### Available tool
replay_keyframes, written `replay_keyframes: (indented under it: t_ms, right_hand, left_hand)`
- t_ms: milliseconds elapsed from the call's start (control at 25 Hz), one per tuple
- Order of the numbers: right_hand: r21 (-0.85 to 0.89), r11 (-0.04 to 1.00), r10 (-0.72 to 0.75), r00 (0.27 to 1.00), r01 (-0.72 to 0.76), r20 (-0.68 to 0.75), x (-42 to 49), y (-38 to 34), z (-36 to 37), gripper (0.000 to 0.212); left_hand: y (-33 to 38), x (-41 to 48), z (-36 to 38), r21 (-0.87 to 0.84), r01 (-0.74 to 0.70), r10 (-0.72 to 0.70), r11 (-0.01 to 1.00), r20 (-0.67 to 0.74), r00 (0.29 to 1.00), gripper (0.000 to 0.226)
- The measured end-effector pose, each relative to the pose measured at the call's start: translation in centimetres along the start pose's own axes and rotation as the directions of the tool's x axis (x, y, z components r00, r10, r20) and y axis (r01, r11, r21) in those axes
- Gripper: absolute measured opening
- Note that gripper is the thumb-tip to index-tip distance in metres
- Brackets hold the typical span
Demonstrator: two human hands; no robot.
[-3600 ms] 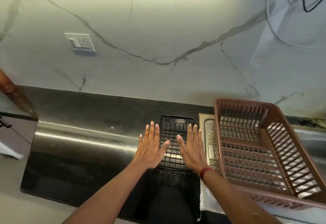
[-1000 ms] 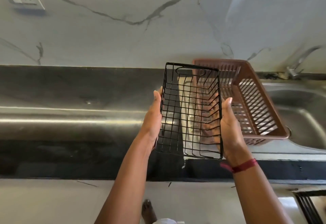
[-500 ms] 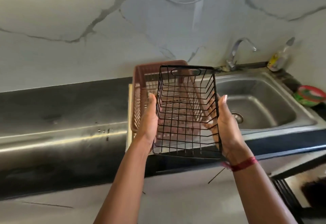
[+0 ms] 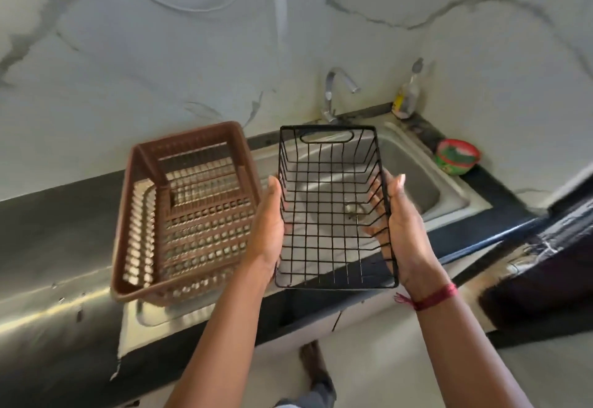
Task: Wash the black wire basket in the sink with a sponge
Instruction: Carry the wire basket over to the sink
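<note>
- Head view, setting: marble-veined wall (image 4: 160,54) behind a dark surface (image 4: 48,224) that runs from the left edge to the right-hand corner. A steel sink (image 4: 455,195) is let into the surface's right half.
- Black wire basket (image 4: 333,215): held in the air over the sink basin, near the surface's front edge, open side up. The end with the handle slot points toward the wall. The drain (image 4: 353,208) shows through its mesh.
- Left hand (image 4: 266,224): palm against the basket's left long side, thumb along the rim, fingers grasping the wire.
- Right hand (image 4: 404,231): clasps the right long side. Its fingers (image 4: 375,202) are curled under and visible through the mesh. A red thread (image 4: 433,298) circles the wrist.
- Brown plastic rack (image 4: 189,215): rests on the steel drainboard to the left of the basin, just beside the basket.
- Tap (image 4: 333,93): stands at the back rim of the sink, spout turned toward the basin.
- Soap bottle (image 4: 406,99): upright at the surface's back edge, right of the tap.
- Red-and-green tub (image 4: 457,157): stands on the surface near the back right corner, beside the sink rim.
- Foot (image 4: 313,362): on the floor below the surface's front edge, between the forearms.
</note>
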State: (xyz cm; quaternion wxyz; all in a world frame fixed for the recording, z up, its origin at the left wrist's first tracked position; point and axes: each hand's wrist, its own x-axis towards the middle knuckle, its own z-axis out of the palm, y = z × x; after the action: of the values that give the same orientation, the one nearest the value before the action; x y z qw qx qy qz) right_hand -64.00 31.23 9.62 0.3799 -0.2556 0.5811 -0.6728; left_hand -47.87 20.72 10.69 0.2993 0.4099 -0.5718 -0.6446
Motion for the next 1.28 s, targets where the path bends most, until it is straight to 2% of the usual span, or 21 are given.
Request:
replay_keyframes:
  t_ms: [120, 240, 360, 520, 640, 800, 1000, 1040, 1160, 1280]
  right_hand:
    - [-0.048, 0.999, -0.007, 0.999, 0.005, -0.049, 2.5, -1.2, -2.6, 0.062]
    - [-0.136, 0.991, -0.007, 0.994, -0.008, -0.111, 5.2, -1.8, -4.8, 0.074]
    - [-0.144, 0.986, 0.071, 0.991, -0.087, -0.114, 8.3, -1.2, -6.6, 0.072]
    - [-0.178, 0.979, 0.075, 0.987, -0.1, -0.14, 11.7, -0.5, -8.5, 0.061]
    - [-0.187, 0.969, 0.135, 0.981, -0.161, -0.142, 14.7, -0.5, -10.2, 0.059]
    - [-0.205, 0.959, 0.187, 0.98, -0.196, -0.061, 19.1, 0.5, -12.9, 0.064]
    - [-0.246, 0.928, 0.306, 0.95, -0.28, 0.07, 24.7, 1.3, -17.1, 0.081]
    - [-0.264, 0.923, 0.315, 0.944, -0.282, 0.094, 25.5, 1.3, -17.7, 0.081]
    - [-0.316, 0.889, 0.387, 0.914, -0.332, 0.126, 27.7, 1.4, -19.3, 0.08]
    - [-0.364, 0.869, 0.422, 0.886, -0.335, 0.191, 29.1, 2.0, -19.9, 0.084]
  left_hand:
    - [0.2, 3.1, 3.2, -0.005, 0.037, -0.037, 0.999, 0.053, 0.998, 0.078]
    - [0.3, 6.6, 5.7, -0.057, 0.051, -0.046, 0.997, 0.085, 0.995, 0.089]
    - [0.1, 9.4, 7.6, -0.098, 0.113, -0.104, 0.989, 0.093, 0.99, 0.083]
    - [-1.1, 12.9, 9.7, -0.116, 0.166, -0.158, 0.979, 0.071, 0.985, 0.07]
    - [-1.2, 14.8, 11.5, -0.1, 0.211, -0.209, 0.972, 0.031, 0.977, 0.078]
    - [-2.2, 17.3, 14.3, -0.151, 0.193, -0.206, 0.969, -0.069, 0.976, 0.084]
    - [-2.2, 19.1, 19.1, -0.174, 0.22, -0.255, 0.96, -0.211, 0.944, 0.076]
    - [-2.3, 19.2, 20.0, -0.17, 0.214, -0.253, 0.962, -0.258, 0.932, 0.072]
    - [-2.9, 20.0, 22.2, -0.199, 0.21, -0.271, 0.957, -0.364, 0.891, 0.042]
    - [-2.8, 20.2, 23.1, -0.236, 0.213, -0.299, 0.948, -0.43, 0.852, 0.041]
